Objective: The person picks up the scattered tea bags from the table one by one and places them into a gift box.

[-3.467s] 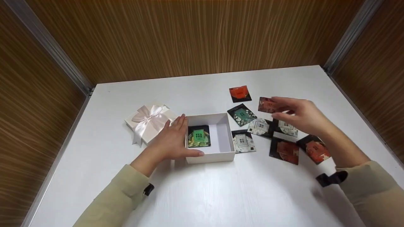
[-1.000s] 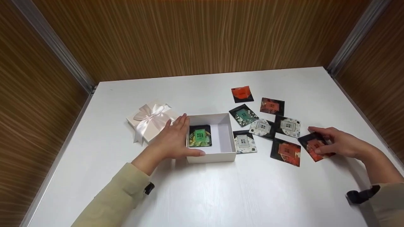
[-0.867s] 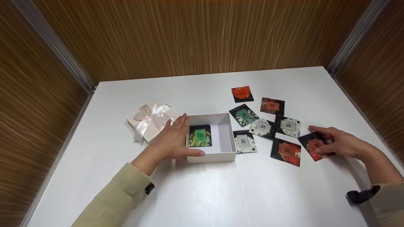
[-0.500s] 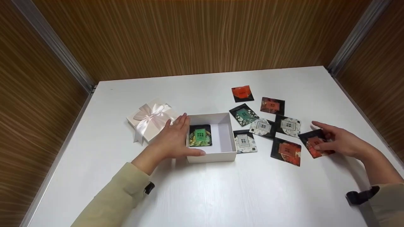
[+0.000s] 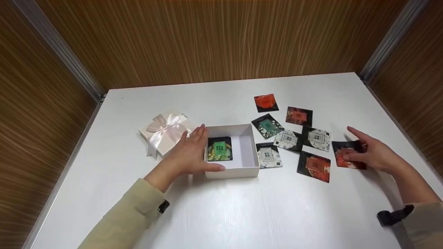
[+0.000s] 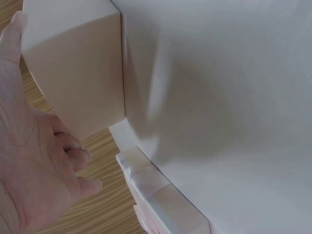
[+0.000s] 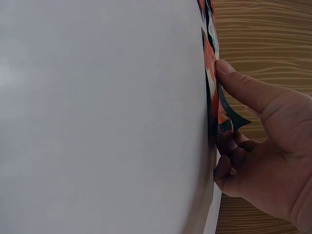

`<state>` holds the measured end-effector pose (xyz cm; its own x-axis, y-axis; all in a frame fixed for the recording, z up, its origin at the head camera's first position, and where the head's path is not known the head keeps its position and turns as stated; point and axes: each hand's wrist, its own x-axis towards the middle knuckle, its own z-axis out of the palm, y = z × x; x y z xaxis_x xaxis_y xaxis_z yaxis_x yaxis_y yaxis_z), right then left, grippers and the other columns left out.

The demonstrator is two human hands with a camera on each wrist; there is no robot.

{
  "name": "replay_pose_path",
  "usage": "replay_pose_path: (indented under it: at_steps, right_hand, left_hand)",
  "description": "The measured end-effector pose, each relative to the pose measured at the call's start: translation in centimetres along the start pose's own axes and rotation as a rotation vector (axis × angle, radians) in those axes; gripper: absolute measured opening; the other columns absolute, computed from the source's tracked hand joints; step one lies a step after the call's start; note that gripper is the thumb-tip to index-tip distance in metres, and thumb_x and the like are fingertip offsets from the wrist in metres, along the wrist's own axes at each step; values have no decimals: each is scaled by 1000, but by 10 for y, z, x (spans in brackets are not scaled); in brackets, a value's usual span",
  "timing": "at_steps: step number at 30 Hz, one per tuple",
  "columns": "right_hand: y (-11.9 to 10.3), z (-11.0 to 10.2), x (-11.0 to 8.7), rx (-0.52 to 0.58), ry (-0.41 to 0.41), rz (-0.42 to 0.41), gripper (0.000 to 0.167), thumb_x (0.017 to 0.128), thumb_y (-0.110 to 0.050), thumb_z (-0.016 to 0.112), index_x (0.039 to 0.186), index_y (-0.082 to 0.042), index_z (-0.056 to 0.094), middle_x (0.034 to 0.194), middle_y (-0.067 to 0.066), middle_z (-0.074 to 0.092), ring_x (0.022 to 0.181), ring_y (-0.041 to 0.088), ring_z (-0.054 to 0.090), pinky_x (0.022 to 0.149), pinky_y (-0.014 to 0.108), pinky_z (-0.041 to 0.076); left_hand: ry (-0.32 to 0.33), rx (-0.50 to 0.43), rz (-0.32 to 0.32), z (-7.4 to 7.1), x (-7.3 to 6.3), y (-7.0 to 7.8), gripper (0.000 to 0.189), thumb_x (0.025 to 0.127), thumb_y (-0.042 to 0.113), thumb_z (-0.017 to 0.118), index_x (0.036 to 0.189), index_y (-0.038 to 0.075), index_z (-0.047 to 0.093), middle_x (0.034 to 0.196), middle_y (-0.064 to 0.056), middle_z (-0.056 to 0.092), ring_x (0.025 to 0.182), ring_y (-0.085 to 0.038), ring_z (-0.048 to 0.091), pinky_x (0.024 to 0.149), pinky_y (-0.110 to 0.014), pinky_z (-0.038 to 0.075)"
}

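Note:
My left hand (image 5: 187, 152) rests along the left side of an open white box (image 5: 230, 173), its thumb over the front rim and its fingers on the back left corner. Inside the box, on the left, lies a green-labelled flat sachet (image 5: 219, 148). In the left wrist view that hand (image 6: 41, 156) lies against the box's outer wall (image 6: 78, 78). At the right, my right hand (image 5: 377, 155) pinches a red and black floral sachet (image 5: 341, 162) between thumb and fingers, with the index finger pointing away. The right wrist view has the thumb (image 7: 225, 67) on the sachet's face.
Several flat sachets lie right of the box: an orange one (image 5: 266, 103), a green floral one (image 5: 267, 126), white ones such as the one at the box's side (image 5: 269, 155), and red ones (image 5: 314, 166). A cream lid (image 5: 168, 131) with a ribbon bow lies left of the box.
My right hand moved from the upper red sachet to the rightmost one, which has since turned and shifted slightly away from me. My left hand keeps its place on the box.

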<state>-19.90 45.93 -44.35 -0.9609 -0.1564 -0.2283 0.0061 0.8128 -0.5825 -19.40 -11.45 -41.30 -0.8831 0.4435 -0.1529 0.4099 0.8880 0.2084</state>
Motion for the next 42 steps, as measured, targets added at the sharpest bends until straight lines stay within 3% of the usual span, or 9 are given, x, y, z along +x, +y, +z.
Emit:
replay_pose_path:
  at_steps: [6,10,15,19,28,32,35,38,42]
  right_hand:
    - [-1,0,1,-6,8,28,111,93,-48,82,172,-13,11,161,47,19,142,65,26,108,82,28]
    - [0,0,0,0,34,27,102,97,-39,80,171,-11,14,157,47,27,136,61,34,108,79,30]
    - [1,0,0,-5,77,18,92,101,-26,76,171,-11,18,141,44,47,119,49,50,94,56,46]
    - [1,-3,-1,-5,110,13,89,102,-28,75,171,-13,20,135,42,54,114,46,55,82,31,47]
    - [-22,-19,-3,42,201,-46,92,101,-32,76,172,-19,18,139,41,51,112,47,55,69,15,48]
    - [-40,-24,-4,59,258,-87,88,100,-25,78,171,-19,25,133,35,56,103,36,59,67,14,49]
    - [-57,-26,-5,85,324,-122,72,98,-19,80,160,-15,43,118,20,66,89,19,61,64,17,49]
    - [-74,-25,-5,120,389,-169,45,97,-12,81,135,-5,59,105,1,66,78,6,60,62,16,49]
    - [-99,-24,-8,108,444,-200,19,97,-10,79,113,-1,72,93,-13,63,75,7,56,60,15,48]
  left_hand:
    - [5,-6,2,1,0,0,143,76,96,56,168,-2,6,176,-20,5,163,-34,10,129,-58,5]
    - [6,-3,5,1,0,0,143,77,96,56,168,-2,6,176,-21,5,163,-34,9,129,-59,5]
    - [3,-2,8,0,0,1,144,76,97,55,169,-1,6,176,-19,4,163,-33,9,129,-59,5]
    - [-3,2,4,1,0,0,144,75,99,53,169,-1,7,176,-19,4,163,-33,9,129,-59,5]
    - [3,-1,8,0,0,0,144,76,97,55,169,-2,8,176,-20,4,163,-35,9,129,-61,5]
    - [2,4,5,0,0,0,143,76,97,55,168,-2,8,176,-20,4,163,-34,10,129,-61,6]
    - [2,7,4,0,0,0,144,76,98,54,168,-2,9,176,-20,4,163,-34,10,128,-61,7]
    - [0,10,1,0,0,0,144,75,99,52,169,-2,9,176,-19,5,163,-34,10,129,-61,7]
    - [-4,5,0,0,0,0,144,75,99,52,169,-1,8,176,-19,4,163,-34,9,129,-61,7]
